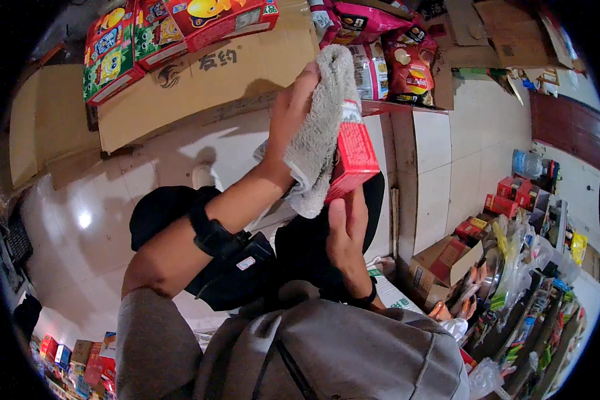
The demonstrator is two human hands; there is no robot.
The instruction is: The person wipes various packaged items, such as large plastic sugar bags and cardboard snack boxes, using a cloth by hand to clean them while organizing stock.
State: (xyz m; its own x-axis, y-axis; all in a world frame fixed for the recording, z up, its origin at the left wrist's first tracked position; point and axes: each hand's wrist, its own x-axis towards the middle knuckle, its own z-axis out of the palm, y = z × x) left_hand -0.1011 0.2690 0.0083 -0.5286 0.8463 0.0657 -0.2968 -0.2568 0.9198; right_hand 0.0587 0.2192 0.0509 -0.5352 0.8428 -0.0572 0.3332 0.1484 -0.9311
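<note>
My left hand grips a grey terry cloth. The cloth lies draped against one side of a red cardboard box and hides much of it. From below, my right hand holds the box's near end, with the thumb along its edge. The box is tilted and held up in front of my knees. Small print covers its visible red side. Some of my left fingertips are hidden by the cloth.
Red and green snack boxes stand on a cardboard carton ahead to the left. Chip bags sit ahead to the right. An open carton, plastic bags and packaged goods crowd the right side. Tiled floor shows at left.
</note>
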